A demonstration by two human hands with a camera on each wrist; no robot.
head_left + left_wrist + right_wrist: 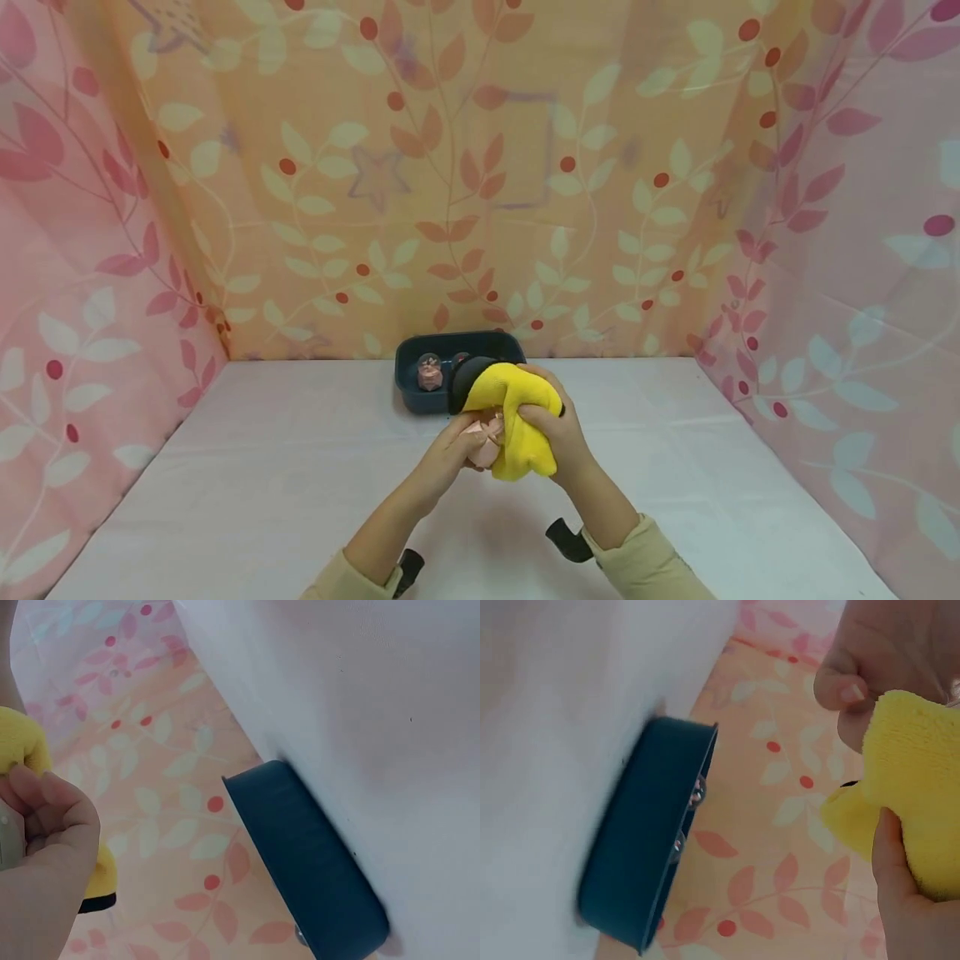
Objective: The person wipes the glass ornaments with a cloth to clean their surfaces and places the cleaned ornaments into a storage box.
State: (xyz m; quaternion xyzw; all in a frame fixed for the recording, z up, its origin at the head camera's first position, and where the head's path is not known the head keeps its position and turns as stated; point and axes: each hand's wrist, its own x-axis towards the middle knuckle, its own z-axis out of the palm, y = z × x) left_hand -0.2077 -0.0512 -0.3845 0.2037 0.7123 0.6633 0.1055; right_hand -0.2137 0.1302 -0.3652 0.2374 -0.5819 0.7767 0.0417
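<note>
My left hand (450, 450) holds a small pink ornament (485, 446) with a bow-like detail, over the middle of the table. Its upper part is hidden behind a yellow cloth (528, 408). My right hand (562, 429) grips this plush, dark-edged cloth against the ornament, the thumb pressing on its near side. In the left wrist view, the curled fingers of the left hand (56, 825) partly cover the ornament. Soft folds of the cloth (922, 780) bulge above the right thumb in the right wrist view.
Beyond the hands, a dark blue bin (423, 402) stands near the back of the white table (262, 467). Inside are a pink snow globe (430, 372) and another clear-domed piece, partly covered by the cloth. Flowered fabric walls (450, 167) enclose the back and sides.
</note>
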